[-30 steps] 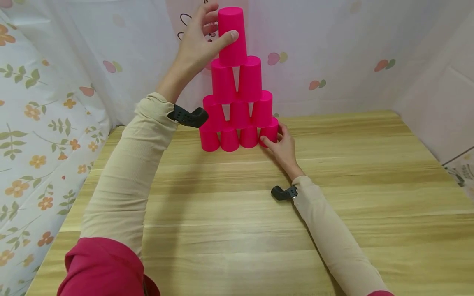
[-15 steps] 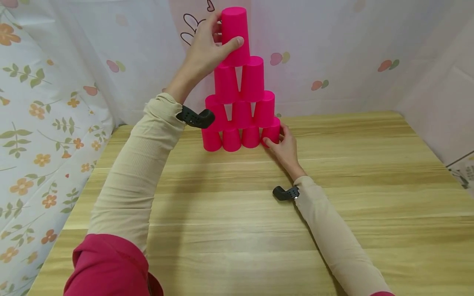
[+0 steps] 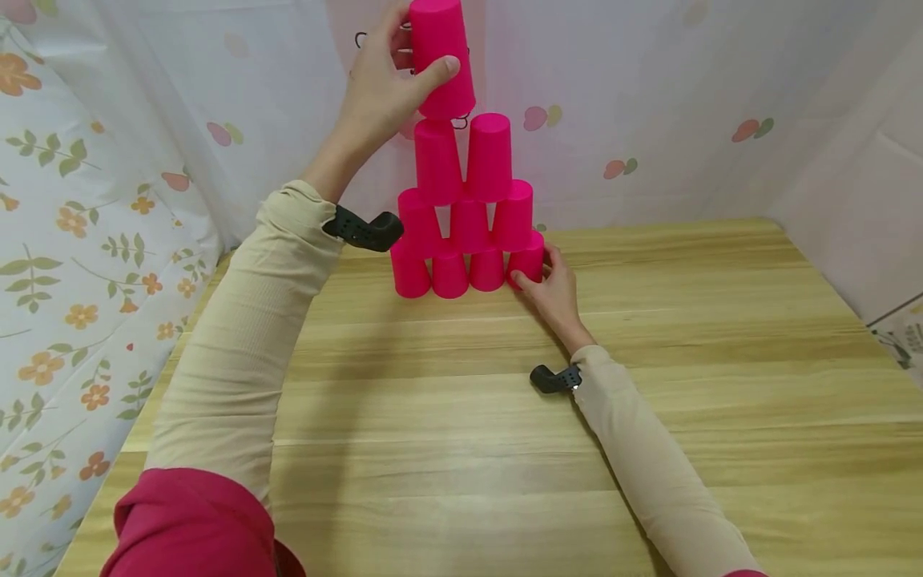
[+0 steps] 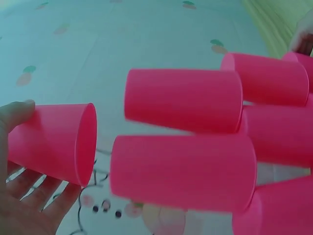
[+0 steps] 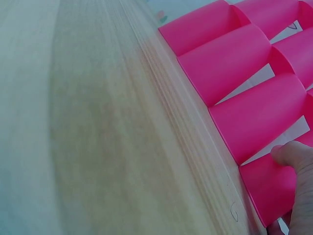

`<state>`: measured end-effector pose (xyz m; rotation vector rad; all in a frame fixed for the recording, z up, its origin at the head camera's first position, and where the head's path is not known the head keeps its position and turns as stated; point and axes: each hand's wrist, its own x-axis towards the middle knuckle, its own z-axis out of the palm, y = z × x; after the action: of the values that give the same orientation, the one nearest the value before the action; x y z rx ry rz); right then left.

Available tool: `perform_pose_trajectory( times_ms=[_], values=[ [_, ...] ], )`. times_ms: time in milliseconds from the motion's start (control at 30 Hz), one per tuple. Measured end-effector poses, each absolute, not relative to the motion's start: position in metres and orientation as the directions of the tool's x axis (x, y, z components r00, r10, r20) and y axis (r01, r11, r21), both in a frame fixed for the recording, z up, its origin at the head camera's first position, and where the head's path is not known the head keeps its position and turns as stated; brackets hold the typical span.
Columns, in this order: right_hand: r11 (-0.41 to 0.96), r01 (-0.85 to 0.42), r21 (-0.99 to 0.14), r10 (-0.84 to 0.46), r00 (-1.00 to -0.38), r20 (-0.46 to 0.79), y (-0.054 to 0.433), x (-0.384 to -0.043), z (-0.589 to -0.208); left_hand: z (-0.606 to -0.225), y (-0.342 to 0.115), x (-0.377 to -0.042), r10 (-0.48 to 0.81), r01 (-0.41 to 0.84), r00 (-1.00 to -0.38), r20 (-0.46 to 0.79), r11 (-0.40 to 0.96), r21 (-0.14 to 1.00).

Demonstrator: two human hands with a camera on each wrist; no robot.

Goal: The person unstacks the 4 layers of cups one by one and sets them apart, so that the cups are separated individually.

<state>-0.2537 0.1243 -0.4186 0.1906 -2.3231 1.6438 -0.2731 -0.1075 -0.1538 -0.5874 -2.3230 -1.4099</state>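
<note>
My left hand (image 3: 378, 92) holds an upside-down pink cup (image 3: 445, 48) by its sides, thumb in front and fingers behind. This cup tilts slightly above a pyramid of matching inverted cups, and the left wrist view shows a gap between its open rim (image 4: 87, 144) and the two top-row cups, the left one (image 3: 437, 164) and the right one (image 3: 489, 156). Down at table level, my right hand (image 3: 557, 296) grips the rightmost bottom-row cup (image 3: 527, 255) between thumb and fingers. Its thumb (image 5: 288, 152) lies on the cup's front; the other fingers are mostly hidden behind.
The pyramid's lower rows, such as this middle-row cup (image 3: 469, 226), stand toward the back of a wooden table (image 3: 447, 417). Close behind hangs a white patterned curtain (image 3: 685, 120) with a line drawing on it. Floral cloth (image 3: 79, 264) covers the left side.
The cup in my left hand was over the two top-row cups; it has risen off them, shifted left and tilted. My right hand keeps its grip on the bottom-row cup.
</note>
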Motion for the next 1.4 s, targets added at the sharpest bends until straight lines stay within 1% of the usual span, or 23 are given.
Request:
perform_pose_trajectory(
  times_ms=[167, 333, 533, 667, 767, 900, 1033, 1167, 1400],
  values=[
    [0.348, -0.267, -0.899, 0.057, -0.951, 0.305, 0.124, -0.254, -0.419, -0.151, -0.131, -0.271, 0.109, 0.544, -0.823, 0.558, 0.435, 0.717],
    [0.348, -0.264, -0.899, 0.053, -0.952, 0.3, 0.125, -0.255, -0.418, -0.147, -0.151, -0.267, 0.057, 0.527, -0.814, 0.578, 0.494, 0.692],
    [0.334, -0.258, -0.907, 0.053, -0.955, 0.291, 0.123, -0.255, -0.418, -0.151, -0.173, -0.256, -0.01, 0.508, -0.809, 0.588, 0.493, 0.706],
    [0.333, -0.255, -0.908, 0.054, -0.956, 0.289, 0.122, -0.255, -0.419, -0.165, -0.188, -0.246, -0.056, 0.483, -0.813, 0.58, 0.491, 0.725],
    [0.339, -0.253, -0.906, 0.049, -0.957, 0.285, 0.122, -0.256, -0.419, -0.181, -0.203, -0.242, -0.091, 0.446, -0.832, 0.547, 0.477, 0.758],
    [0.344, -0.253, -0.904, 0.048, -0.957, 0.286, 0.121, -0.256, -0.419, -0.207, -0.224, -0.245, -0.146, 0.398, -0.849, 0.508, 0.457, 0.796],
    [0.345, -0.259, -0.902, 0.048, -0.955, 0.293, 0.121, -0.256, -0.418, -0.231, -0.24, -0.248, -0.173, 0.361, -0.85, 0.497, 0.496, 0.79],
    [0.346, -0.26, -0.902, 0.043, -0.955, 0.292, 0.121, -0.255, -0.418, -0.246, -0.247, -0.248, -0.186, 0.338, -0.851, 0.49, 0.521, 0.784],
    [0.336, -0.256, -0.906, 0.043, -0.957, 0.287, 0.121, -0.255, -0.418, -0.257, -0.247, -0.248, -0.189, 0.334, -0.854, 0.484, 0.513, 0.79]
  ],
)
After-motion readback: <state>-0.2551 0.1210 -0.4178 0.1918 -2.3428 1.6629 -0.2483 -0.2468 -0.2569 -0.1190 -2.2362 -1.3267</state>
